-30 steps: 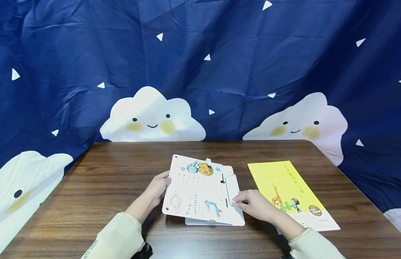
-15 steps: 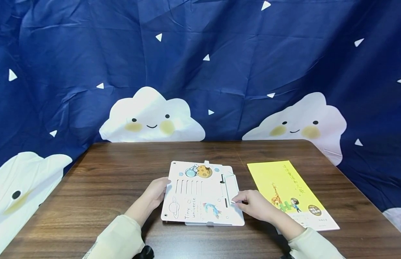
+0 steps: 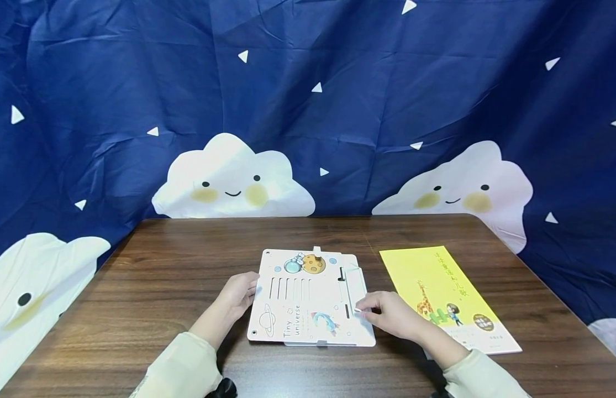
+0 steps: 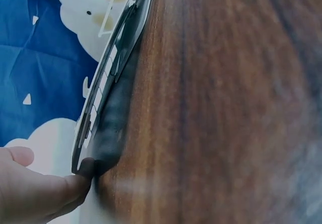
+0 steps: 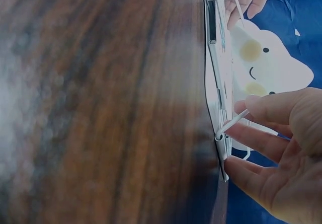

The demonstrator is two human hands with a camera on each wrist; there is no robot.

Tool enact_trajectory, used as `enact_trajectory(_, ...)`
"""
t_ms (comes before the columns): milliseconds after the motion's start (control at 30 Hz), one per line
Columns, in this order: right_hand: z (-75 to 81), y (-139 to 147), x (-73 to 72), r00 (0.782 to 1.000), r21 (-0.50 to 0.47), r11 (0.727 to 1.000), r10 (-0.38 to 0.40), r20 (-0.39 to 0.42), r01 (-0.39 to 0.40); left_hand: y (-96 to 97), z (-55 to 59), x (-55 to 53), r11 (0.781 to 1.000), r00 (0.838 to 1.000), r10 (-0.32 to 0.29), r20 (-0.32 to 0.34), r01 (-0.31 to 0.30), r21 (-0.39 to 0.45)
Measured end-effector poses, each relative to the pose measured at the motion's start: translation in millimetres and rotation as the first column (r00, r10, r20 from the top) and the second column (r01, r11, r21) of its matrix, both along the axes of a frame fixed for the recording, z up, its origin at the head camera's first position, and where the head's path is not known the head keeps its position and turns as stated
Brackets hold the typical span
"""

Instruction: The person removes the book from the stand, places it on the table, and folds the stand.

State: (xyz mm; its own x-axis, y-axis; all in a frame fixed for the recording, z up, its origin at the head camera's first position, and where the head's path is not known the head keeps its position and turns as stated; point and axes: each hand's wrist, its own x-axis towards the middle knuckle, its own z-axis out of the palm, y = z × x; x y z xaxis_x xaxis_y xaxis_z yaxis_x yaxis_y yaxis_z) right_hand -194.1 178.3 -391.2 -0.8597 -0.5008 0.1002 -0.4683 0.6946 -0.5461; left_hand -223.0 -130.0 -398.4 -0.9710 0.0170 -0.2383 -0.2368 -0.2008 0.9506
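Observation:
A white book stand (image 3: 308, 287) printed with "Tiny universe", planets and a rocket lies folded nearly flat on the table. At its left edge is my left hand (image 3: 238, 296); in the left wrist view the fingertips (image 4: 86, 169) touch the stand's edge from below, while the thumb (image 4: 21, 156) is raised off it. My right hand (image 3: 389, 312) is at the lower right of the stand. Its thumb and forefinger pinch a thin white wire arm (image 5: 235, 122) hinged to the stand, and the other fingers touch the panel's edge. The stand's underside is mostly hidden in the head view.
A yellow book (image 3: 437, 293) with a giraffe on its cover lies right of the stand, partly under my right forearm. The dark wooden table (image 3: 188, 249) ends at a blue curtain (image 3: 337, 110) with clouds and triangles.
The stand's left side has come down from a raised tilt to nearly flat. My left hand lowered with it, then loosened its thumb and shifted slightly left. The right hand stayed put.

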Motion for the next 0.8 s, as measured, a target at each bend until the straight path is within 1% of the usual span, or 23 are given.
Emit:
enact_trajectory(200, 0.5, -0.8, 0.2, 1.000, 0.008, 1.000, 0.012, -0.017, -0.012, 0.5, 2.0, 0.7, 0.999, 1.000, 0.031, 0.004, -0.031, 0.010)
enact_trajectory(333, 2.4, -4.1, 2.7, 1.000, 0.003, 1.000, -0.019, -0.016, 0.020, 0.1, 3.6, 0.8, 0.999, 0.999, 0.042, -0.003, -0.042, -0.029)
enact_trajectory(400, 3.4, -6.3, 4.2, 0.999, -0.014, 0.999, -0.034, -0.024, 0.034, -0.2, 5.6, 1.3, 0.996, 0.999, 0.036, 0.000, -0.036, -0.088)
enact_trajectory(433, 3.9, -7.2, 5.0, 0.999, -0.021, 0.999, -0.038, -0.032, 0.037, -0.7, 6.4, 1.5, 0.990, 1.000, 0.022, -0.004, -0.022, -0.139)
enact_trajectory(467, 4.3, -8.2, 5.6, 0.999, -0.028, 0.999, -0.038, -0.039, 0.037, -1.3, 7.5, 2.1, 0.978, 1.000, 0.000, -0.012, -0.002, -0.209)
enact_trajectory(500, 4.6, -9.1, 6.0, 0.998, -0.031, 0.999, -0.035, -0.045, 0.033, -1.8, 8.9, 2.9, 0.958, 0.999, -0.028, -0.021, 0.021, -0.285)
enact_trajectory(533, 4.8, -9.8, 6.3, 0.998, -0.028, 0.999, -0.028, -0.052, 0.027, -2.2, 10.4, 3.3, 0.927, 0.998, -0.062, -0.030, 0.046, -0.371)
enact_trajectory(567, 4.9, -10.4, 6.6, 0.998, -0.022, 1.000, -0.021, -0.054, 0.020, -2.8, 11.6, 3.9, 0.887, 0.994, -0.103, -0.035, 0.076, -0.455)
enact_trajectory(600, 5.0, -10.9, 6.8, 0.998, -0.012, 1.000, -0.011, -0.054, 0.010, -3.5, 12.9, 4.5, 0.839, 0.988, -0.149, -0.041, 0.104, -0.534)
enact_trajectory(633, 4.9, -11.0, 6.9, 0.998, 0.001, 1.000, 0.000, -0.057, 0.000, -4.2, 14.2, 5.0, 0.787, 0.979, -0.195, -0.049, 0.127, -0.604)
enact_trajectory(667, 4.9, -11.0, 6.9, 0.998, 0.012, 1.000, 0.011, -0.059, -0.010, -4.8, 15.3, 5.5, 0.739, 0.970, -0.239, -0.048, 0.150, -0.657)
enact_trajectory(700, 4.9, -11.1, 6.9, 0.998, 0.023, 1.000, 0.020, -0.061, -0.018, -5.2, 16.1, 5.6, 0.697, 0.959, -0.280, -0.043, 0.173, -0.696)
enact_trajectory(733, 4.9, -11.1, 6.8, 0.998, 0.036, 0.999, 0.027, -0.064, -0.025, -6.0, 16.7, 5.8, 0.663, 0.948, -0.316, -0.034, 0.195, -0.723)
enact_trajectory(800, 5.2, -11.4, 6.2, 0.996, 0.063, 0.998, 0.036, -0.079, -0.031, -7.4, 18.2, 6.7, 0.622, 0.932, -0.361, -0.018, 0.227, -0.750)
